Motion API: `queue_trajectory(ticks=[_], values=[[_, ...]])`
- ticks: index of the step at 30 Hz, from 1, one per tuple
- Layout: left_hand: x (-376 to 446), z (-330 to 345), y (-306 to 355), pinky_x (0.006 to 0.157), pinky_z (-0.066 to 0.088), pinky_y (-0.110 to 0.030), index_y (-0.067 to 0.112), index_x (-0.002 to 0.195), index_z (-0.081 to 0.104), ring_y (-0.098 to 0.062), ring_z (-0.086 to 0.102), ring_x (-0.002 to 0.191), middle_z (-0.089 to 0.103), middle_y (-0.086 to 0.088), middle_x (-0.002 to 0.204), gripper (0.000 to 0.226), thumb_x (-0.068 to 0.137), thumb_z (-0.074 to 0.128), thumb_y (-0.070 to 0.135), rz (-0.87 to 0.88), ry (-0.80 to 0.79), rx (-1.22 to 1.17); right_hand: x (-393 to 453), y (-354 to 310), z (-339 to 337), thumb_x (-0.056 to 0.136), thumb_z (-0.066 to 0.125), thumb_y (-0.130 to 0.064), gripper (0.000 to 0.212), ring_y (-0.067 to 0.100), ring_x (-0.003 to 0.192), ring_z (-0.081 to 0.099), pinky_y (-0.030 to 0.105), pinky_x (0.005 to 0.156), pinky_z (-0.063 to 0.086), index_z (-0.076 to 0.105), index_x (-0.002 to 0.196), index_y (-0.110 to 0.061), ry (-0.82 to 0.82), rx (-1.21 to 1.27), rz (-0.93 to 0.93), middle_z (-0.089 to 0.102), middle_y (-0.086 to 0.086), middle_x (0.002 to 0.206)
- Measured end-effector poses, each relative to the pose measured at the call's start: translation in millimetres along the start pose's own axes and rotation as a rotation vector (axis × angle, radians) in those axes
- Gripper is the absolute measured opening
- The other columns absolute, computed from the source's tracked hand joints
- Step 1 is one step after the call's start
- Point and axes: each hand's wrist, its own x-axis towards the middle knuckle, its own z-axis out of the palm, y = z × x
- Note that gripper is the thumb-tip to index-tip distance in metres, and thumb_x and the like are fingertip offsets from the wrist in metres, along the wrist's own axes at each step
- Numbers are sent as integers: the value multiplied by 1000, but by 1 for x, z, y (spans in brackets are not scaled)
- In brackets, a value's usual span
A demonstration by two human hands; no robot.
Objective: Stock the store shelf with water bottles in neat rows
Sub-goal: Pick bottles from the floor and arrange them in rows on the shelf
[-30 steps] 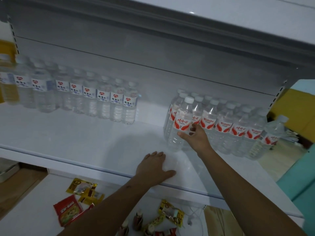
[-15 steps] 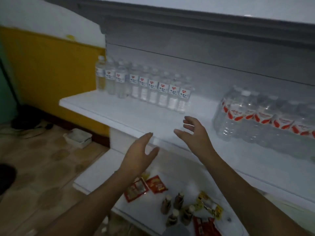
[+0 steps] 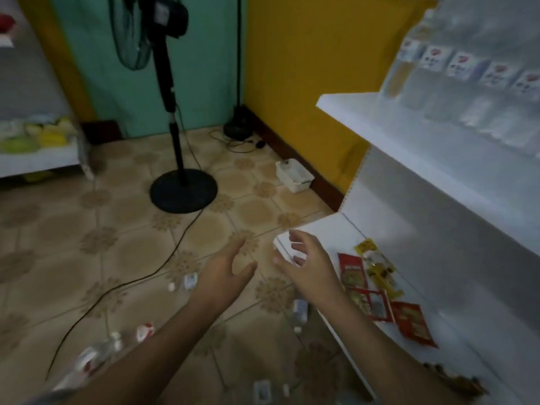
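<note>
My left hand hangs with fingers loosely spread and holds nothing; my right hand beside it is the same, fingers apart and slightly bent, nothing between them. They sit close together with a narrow gap of patterned tan tile floor showing between them. Just beyond my right fingertips is the front corner of the white lower shelf, with red and yellow snack packets lying to the right of that hand. Above and farther right runs the edge of the white upper shelf, carrying a row of clear plastic water bottles with white labels bearing a red mark; the print is too blurred to read. More clear water bottles on the floor lie below and left of my left forearm. Ahead to the left, open tile leads to a black pedestal fan and its black cord.
</note>
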Motion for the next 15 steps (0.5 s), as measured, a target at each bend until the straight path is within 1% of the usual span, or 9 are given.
queue_trajectory(ticks=[2, 5, 7, 11, 15], values=[[8, 2, -39, 101, 29, -20, 22, 144, 38, -12, 38, 134, 41, 4, 148, 60, 91, 57, 40, -78, 14, -9, 15, 25, 39, 81, 77, -31, 63, 6, 118, 50, 25, 95, 48, 46, 136, -30, -63, -2, 49, 48, -13, 131], [14, 16, -95, 101, 30, -20, 19, 143, 41, -14, 41, 132, 44, 1, 146, 58, 90, 59, 36, -206, 16, -26, 37, 62, 94, 80, 79, -27, 60, 6, 120, 50, 20, 92, 44, 46, 130, -34, -153, -11, 97, 49, -12, 131], [18, 30, -131, 101, 31, -20, 19, 143, 41, -14, 42, 132, 44, 1, 145, 59, 90, 60, 37, -301, -10, -41, 51, 81, 127, 80, 80, -26, 61, 7, 120, 50, 21, 92, 44, 46, 130, -32, -219, -47, 123, 49, -11, 130], [36, 61, -199, 103, 32, -20, 19, 142, 41, -14, 45, 130, 46, 0, 144, 59, 90, 59, 38, -512, -31, -127, 90, 118, 185, 80, 79, -28, 67, 5, 121, 48, 20, 93, 43, 45, 138, -26, -359, -139, 154, 47, -13, 131], [69, 94, -267, 105, 31, -20, 20, 142, 40, -12, 44, 130, 45, 3, 144, 58, 90, 58, 38, -649, -32, -202, 147, 160, 248, 77, 81, -30, 69, 5, 122, 48, 19, 92, 41, 47, 137, -23, -481, -221, 153, 48, -12, 130]])
